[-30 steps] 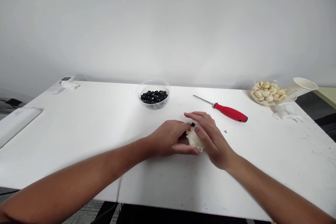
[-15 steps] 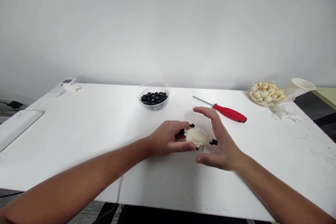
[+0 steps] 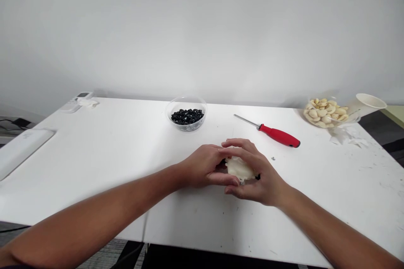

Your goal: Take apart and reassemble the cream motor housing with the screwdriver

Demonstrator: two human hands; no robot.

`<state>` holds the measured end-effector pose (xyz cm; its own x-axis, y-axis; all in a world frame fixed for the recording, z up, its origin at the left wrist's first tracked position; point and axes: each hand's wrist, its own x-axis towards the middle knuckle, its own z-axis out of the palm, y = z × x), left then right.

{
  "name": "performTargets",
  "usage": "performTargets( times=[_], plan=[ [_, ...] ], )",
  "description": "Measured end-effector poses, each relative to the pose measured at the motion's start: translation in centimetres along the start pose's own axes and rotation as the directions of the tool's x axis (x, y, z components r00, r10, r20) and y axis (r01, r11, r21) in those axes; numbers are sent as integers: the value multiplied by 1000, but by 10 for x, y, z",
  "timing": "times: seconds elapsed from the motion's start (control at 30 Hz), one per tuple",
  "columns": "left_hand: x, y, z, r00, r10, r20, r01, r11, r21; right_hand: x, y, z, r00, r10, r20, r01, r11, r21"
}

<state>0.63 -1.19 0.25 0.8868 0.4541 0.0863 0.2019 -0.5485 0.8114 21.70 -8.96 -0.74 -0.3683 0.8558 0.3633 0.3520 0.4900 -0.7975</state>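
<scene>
A small cream-coloured plastic part [image 3: 241, 170] with black pieces at its sides is held just above or on the table. My left hand [image 3: 202, 166] grips its left side, thumb along the near edge. My right hand [image 3: 261, 172] curls around it from the right, fingers over the far side and thumb at the near edge. The fingers hide much of the part and its black pieces. Beyond my right hand lies a red-handled screwdriver [image 3: 280, 136], its shaft pointing back left. Tiny metal pieces, perhaps screws [image 3: 273, 158], lie near my right wrist.
A clear tub [image 3: 187, 126] of small black parts stands behind my hands. At back right are a clear container of cream pieces [image 3: 325, 112], a paper cup [image 3: 368, 105] lying tilted and crumpled plastic [image 3: 349, 135]. A white device [image 3: 23, 149] sits at the left edge, a remote [image 3: 76, 101] behind it.
My right hand has moved left and closed around the cream part; before, its thumb and fingers were spread wide. Tiny metal pieces by the wrist have come into view. My left hand keeps its grip.
</scene>
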Motion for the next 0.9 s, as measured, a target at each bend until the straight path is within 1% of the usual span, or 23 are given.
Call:
performTargets(
  times=[0.23, 0.3, 0.43, 0.53, 0.63, 0.77, 0.9],
  plan=[
    [0, 0, 0, 1000, -16, 22, 16, 1000, -3, 0, -2, 0, 998, 55, 27, -56, 998, 37],
    [-1, -1, 1, 1000, -22, 16, 22, 999, -23, 0, -2, -3, 998, 51, 40, -52, 998, 19],
    [-3, -2, 0, 999, -41, -29, 40, 999, -34, 1, -3, -15, 999, 13, 53, -14, 1000, 16],
    [-3, 2, -2, 997, -60, -56, 59, 998, -20, 1, -5, -22, 1000, -13, 16, 12, 1000, 27],
    [-4, 5, -2, 995, -70, -77, 71, 997, 14, 0, -6, -22, 999, -15, -37, 14, 1000, -25],
    [-4, 4, 1, 993, -29, -117, 42, 992, 116, -1, -4, -19, 993, 17, -116, -26, 996, -80],
    [-4, 1, 6, 989, 12, -147, 20, 977, 212, -2, -2, -14, 985, 98, -141, -104, 994, -37]
  ],
)
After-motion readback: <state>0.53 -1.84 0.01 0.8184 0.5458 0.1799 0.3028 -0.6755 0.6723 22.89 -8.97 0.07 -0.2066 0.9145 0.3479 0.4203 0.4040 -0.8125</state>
